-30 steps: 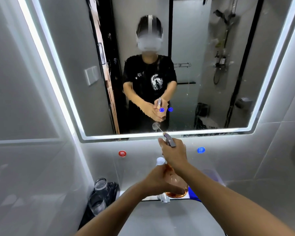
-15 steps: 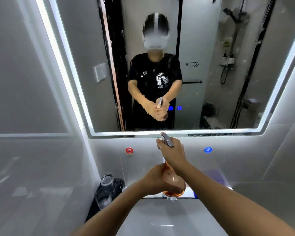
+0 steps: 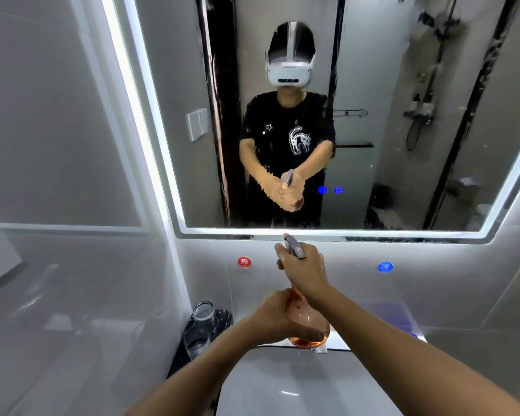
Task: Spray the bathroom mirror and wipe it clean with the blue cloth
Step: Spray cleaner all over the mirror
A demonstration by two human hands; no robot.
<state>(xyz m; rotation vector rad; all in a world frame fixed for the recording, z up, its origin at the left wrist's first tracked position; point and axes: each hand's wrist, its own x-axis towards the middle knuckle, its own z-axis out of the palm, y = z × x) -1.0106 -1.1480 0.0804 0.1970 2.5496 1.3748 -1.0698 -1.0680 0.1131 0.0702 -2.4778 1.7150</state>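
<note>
The lit-edged bathroom mirror (image 3: 403, 85) fills the wall ahead, with spray droplets across the glass. I hold a pinkish spray bottle (image 3: 308, 325) upright below the mirror's lower edge. My right hand (image 3: 305, 270) grips its neck and grey trigger head, which points at the mirror. My left hand (image 3: 275, 316) wraps the round body from the left. A sliver of the blue cloth (image 3: 414, 335) shows on the ledge to the right, mostly hidden behind my right forearm.
Two clear glasses (image 3: 201, 325) stand on a black tray at the left of the ledge. A red dot (image 3: 244, 261) and a blue dot (image 3: 385, 266) mark the wall under the mirror. The white basin (image 3: 297, 385) lies below my arms.
The view has shifted slightly, so the mirror and bottle sit further right and lower in frame. Both hands keep the same hold on the bottle.
</note>
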